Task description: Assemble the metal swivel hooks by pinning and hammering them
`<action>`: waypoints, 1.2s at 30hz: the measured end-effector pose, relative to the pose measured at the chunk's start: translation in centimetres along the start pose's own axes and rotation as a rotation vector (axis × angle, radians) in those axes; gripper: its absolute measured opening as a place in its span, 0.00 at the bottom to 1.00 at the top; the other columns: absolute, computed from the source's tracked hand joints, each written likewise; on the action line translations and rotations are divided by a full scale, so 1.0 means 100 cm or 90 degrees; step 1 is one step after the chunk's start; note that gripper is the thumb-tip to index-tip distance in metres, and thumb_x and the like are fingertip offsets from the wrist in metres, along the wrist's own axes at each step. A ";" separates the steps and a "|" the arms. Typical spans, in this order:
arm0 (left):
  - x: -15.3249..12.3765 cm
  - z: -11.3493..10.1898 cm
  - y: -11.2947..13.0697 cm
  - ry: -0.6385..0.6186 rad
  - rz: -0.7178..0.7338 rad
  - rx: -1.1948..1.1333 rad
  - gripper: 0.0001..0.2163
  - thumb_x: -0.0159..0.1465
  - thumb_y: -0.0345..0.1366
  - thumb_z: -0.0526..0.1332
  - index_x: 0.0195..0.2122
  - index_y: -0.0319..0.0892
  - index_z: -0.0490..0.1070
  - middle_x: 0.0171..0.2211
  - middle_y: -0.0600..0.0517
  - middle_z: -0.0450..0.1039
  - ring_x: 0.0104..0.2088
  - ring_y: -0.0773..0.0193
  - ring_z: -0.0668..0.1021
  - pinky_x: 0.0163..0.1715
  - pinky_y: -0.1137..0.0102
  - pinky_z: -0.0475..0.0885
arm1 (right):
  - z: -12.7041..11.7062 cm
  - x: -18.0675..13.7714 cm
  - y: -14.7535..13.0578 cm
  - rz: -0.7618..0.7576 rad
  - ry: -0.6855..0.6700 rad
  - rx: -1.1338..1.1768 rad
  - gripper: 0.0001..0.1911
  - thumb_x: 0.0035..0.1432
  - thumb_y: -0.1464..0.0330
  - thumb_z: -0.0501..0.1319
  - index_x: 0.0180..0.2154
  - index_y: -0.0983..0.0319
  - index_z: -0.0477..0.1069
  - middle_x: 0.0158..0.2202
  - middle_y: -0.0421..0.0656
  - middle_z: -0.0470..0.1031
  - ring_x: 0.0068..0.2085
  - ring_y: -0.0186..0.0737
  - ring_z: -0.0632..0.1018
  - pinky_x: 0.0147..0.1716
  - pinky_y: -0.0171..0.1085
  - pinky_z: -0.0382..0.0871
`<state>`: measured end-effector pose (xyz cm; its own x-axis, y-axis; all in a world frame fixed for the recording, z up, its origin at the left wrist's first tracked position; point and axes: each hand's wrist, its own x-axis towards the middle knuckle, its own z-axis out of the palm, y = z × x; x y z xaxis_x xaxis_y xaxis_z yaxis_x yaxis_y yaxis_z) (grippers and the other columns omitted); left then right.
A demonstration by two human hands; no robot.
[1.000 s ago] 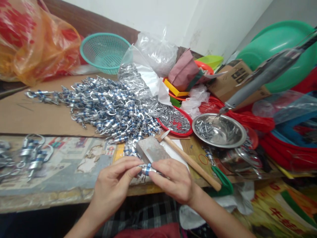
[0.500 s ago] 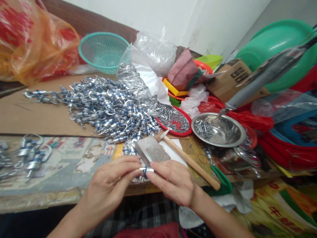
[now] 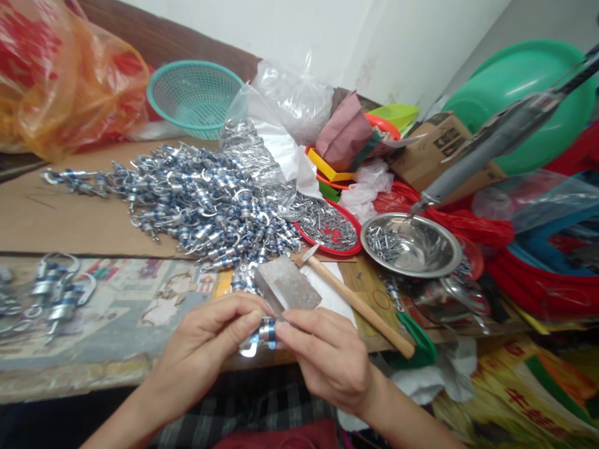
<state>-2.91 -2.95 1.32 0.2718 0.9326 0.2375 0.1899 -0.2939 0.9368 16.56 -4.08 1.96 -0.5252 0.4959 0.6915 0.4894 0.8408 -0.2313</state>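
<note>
My left hand (image 3: 206, 352) and my right hand (image 3: 327, 358) meet at the table's near edge, both pinching one small silver clip with a blue band (image 3: 263, 333). Just behind the fingers lies a grey metal block (image 3: 287, 288). A wooden-handled hammer (image 3: 360, 307) lies to the right of the block. A big heap of the same blue-banded silver clips (image 3: 196, 199) covers the cardboard further back.
A red plate of small metal parts (image 3: 330, 227) and a steel bowl with screws (image 3: 412, 244) stand right of the heap. A few clips (image 3: 56, 293) lie at the left. A teal basket (image 3: 196, 96), plastic bags, a green basin (image 3: 524, 87) and a hanging grey power tool (image 3: 491, 143) ring the table.
Both hands have drawn slightly toward me and down with the clip, which has turned between the fingers. Nothing else has moved.
</note>
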 end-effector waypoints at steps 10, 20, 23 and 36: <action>-0.002 0.014 -0.002 0.049 -0.161 -0.134 0.07 0.58 0.39 0.61 0.30 0.45 0.78 0.30 0.53 0.80 0.33 0.63 0.78 0.34 0.74 0.72 | 0.004 -0.001 0.000 0.063 0.020 0.056 0.10 0.55 0.78 0.58 0.39 0.66 0.73 0.34 0.49 0.78 0.32 0.38 0.78 0.29 0.34 0.73; 0.001 0.032 -0.007 0.124 -0.277 -0.379 0.32 0.48 0.35 0.69 0.54 0.44 0.59 0.31 0.55 0.75 0.36 0.63 0.78 0.36 0.73 0.74 | 0.001 0.007 0.014 0.337 -0.060 0.203 0.05 0.52 0.70 0.64 0.31 0.64 0.79 0.25 0.43 0.78 0.26 0.34 0.77 0.25 0.30 0.70; 0.007 0.031 -0.010 0.106 -0.285 -0.359 0.32 0.51 0.37 0.67 0.56 0.44 0.56 0.29 0.55 0.74 0.33 0.63 0.79 0.35 0.71 0.75 | -0.010 0.019 0.070 0.384 -0.102 -0.056 0.10 0.58 0.71 0.57 0.36 0.62 0.78 0.36 0.43 0.79 0.38 0.34 0.78 0.39 0.30 0.71; 0.020 0.029 -0.023 0.019 -0.273 -0.389 0.26 0.52 0.36 0.66 0.48 0.44 0.53 0.28 0.56 0.72 0.28 0.64 0.77 0.31 0.66 0.75 | -0.003 0.029 0.210 0.445 -0.359 -0.360 0.16 0.49 0.79 0.57 0.38 0.61 0.77 0.39 0.48 0.76 0.42 0.45 0.75 0.41 0.36 0.65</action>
<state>-0.10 -0.97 -1.08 0.2640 0.9473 -0.1817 -0.2872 0.2570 0.9227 25.53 14.95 -0.63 -0.1774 0.9811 0.0775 0.9840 0.1781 -0.0026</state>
